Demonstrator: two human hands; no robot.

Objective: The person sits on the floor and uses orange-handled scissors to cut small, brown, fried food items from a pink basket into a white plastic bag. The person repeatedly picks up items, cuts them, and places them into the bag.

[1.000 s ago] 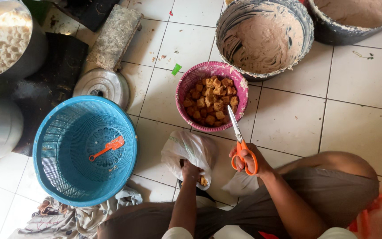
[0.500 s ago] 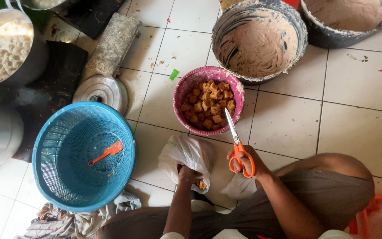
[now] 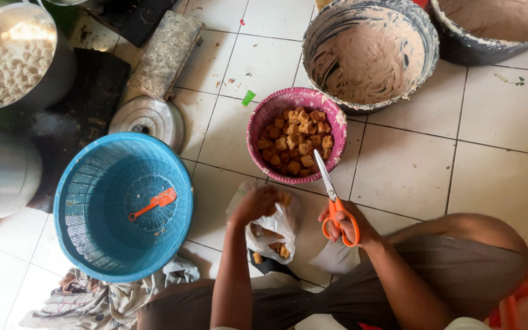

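A blue basket is set left of the pink basket; a plastic bag is gripped by the left hand, scissors closed in the right hand — pieces could be spilled if the bag is tipped

Home kitchen floor, white tiles, pots, batter basins

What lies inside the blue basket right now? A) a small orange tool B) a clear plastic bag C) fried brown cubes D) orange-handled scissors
A: a small orange tool lies alone on the bottom of the blue basket; the scissors are in the right hand, and the brown cubes fill the pink basket.
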